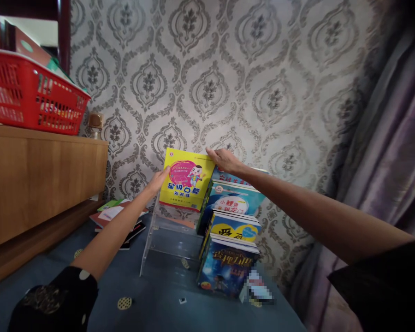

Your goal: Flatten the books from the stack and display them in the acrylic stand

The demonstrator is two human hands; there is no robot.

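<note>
A yellow workbook with a pink oval and a cartoon child stands upright on an upper tier of a clear acrylic rack. My left hand grips the book's left edge, the fingers partly hidden behind it. At the top right corner, my right hand closes on the same workbook. Right beside it, books fill the tiers: a teal book, a yellow-and-blue book and, at the front, a dark blue book. The lower left tiers show bare clear plastic.
Left of the rack lies a loose pile of books on the dark blue cloth. A wooden cabinet bears a red basket and a small jar. Patterned wallpaper rises behind; a curtain hangs at right.
</note>
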